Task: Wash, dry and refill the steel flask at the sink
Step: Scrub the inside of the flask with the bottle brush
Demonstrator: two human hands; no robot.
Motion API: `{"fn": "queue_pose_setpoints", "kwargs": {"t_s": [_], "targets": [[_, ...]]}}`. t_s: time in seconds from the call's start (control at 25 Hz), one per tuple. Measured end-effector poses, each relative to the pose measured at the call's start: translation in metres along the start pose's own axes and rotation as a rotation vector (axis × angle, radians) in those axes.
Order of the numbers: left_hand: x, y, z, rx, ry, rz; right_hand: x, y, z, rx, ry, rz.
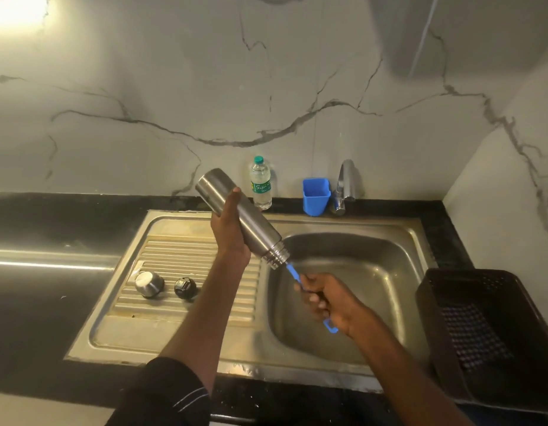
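Home kitchen: steel sink (343, 224), tap (345, 186)

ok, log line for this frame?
step: scrub flask inside | left hand: holds flask tilted, mouth down over sink | right hand: grips brush, head inside flask | tap: no water seen

We see a dim, greenish-grey scene lit mainly from the upper left of the frame, where a light burns out to white on the marble wall (174, 87). A bright streak of glare runs along the dark counter (51, 262) at left centre, and the sink (328, 222) gives soft reflections. A blurred grey shape fills the upper right. Straight edges bow toward the frame's borders. Our right hand (328, 302) is slightly smeared; the lower corners fall into shadow.
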State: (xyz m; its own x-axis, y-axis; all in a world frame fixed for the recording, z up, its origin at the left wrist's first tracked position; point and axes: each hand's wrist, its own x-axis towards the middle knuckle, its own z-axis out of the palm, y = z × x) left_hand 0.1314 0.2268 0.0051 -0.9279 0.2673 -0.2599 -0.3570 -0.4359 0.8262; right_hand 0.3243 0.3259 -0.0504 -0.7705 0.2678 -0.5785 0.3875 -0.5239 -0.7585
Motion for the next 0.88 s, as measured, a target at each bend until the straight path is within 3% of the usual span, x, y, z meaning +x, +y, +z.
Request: {"fn": "queue_pose_setpoints", "kwargs": {"t_s": [0.08, 0.16, 0.24, 0.28, 0.4, 0.48, 0.56, 0.64, 0.72, 0.8, 0.88], "targets": [[-0.005, 0.004, 0.003, 0.034, -0.019, 0.019, -0.009, 0.005, 0.001, -0.102, 0.044, -0.250], [-0.011, 0.003, 0.007, 0.027, 0.047, 0.029, -0.009, 0.009, 0.002, -0.418, 0.297, -0.610], [-0.018, -0.001, 0.010, -0.030, 0.097, 0.036, -0.004, 0.011, 0.001, -0.734, 0.513, -0.729], [-0.021, -0.003, 0.010, -0.055, 0.103, 0.035, -0.002, 0.008, 0.001, -0.752, 0.530, -0.670], [-0.026, -0.010, 0.010, -0.031, 0.060, 0.040, -0.009, -0.004, -0.011, -0.299, 0.198, -0.298], [-0.028, -0.014, 0.009, -0.017, 0.077, 0.061, -0.012, -0.003, -0.023, -0.309, 0.097, -0.385], [-0.025, -0.014, 0.006, -0.052, 0.128, 0.072, -0.013, 0.006, -0.028, -0.502, 0.163, -0.606], [-0.019, -0.013, 0.003, -0.075, 0.168, 0.057, -0.004, 0.013, -0.020, -0.822, 0.366, -0.770], [-0.013, -0.008, -0.001, -0.095, 0.186, 0.037, 0.005, 0.011, 0.002, -0.986, 0.538, -0.858], [-0.004, 0.002, -0.002, -0.085, 0.161, 0.046, 0.011, -0.002, 0.021, -0.920, 0.498, -0.718], [0.006, 0.016, -0.004, -0.060, 0.101, 0.072, 0.017, -0.010, 0.026, -0.499, 0.255, -0.427]]}}
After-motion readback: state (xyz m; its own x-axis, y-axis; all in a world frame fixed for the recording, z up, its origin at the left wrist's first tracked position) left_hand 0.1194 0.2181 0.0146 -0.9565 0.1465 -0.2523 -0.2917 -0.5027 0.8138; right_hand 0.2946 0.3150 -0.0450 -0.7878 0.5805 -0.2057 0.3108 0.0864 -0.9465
